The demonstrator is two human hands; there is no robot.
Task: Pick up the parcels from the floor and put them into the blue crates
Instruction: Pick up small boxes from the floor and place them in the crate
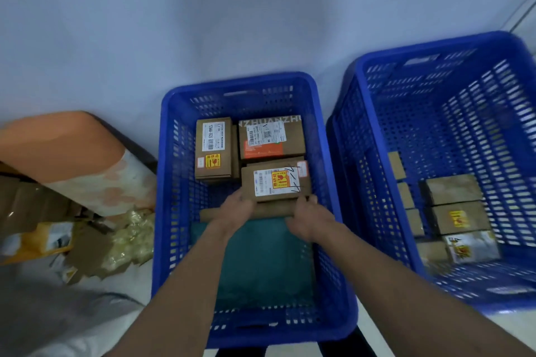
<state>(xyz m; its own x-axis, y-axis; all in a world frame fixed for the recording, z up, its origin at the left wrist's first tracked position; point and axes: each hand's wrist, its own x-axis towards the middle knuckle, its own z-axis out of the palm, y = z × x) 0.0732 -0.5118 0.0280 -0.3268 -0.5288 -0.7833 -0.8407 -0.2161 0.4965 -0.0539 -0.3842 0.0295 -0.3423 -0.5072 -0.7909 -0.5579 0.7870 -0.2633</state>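
Both my hands reach into the middle blue crate (171, 182). My left hand (236, 210) and my right hand (306, 216) grip the near edge of a brown cardboard parcel (275, 182) with a white label and a yellow-red sticker. It lies on top of another box (269, 210). Two more parcels lie at the crate's far end, a tall one (213, 148) on the left and one (271, 138) with an orange print beside it. A teal flat packet (264, 258) covers the crate's near floor.
A second blue crate (374, 136) stands to the right with several small boxes (452, 203) inside. On the floor at the left lies a heap of parcels (87, 243), an orange-white package (72, 153) among them. A pale wall rises behind the crates.
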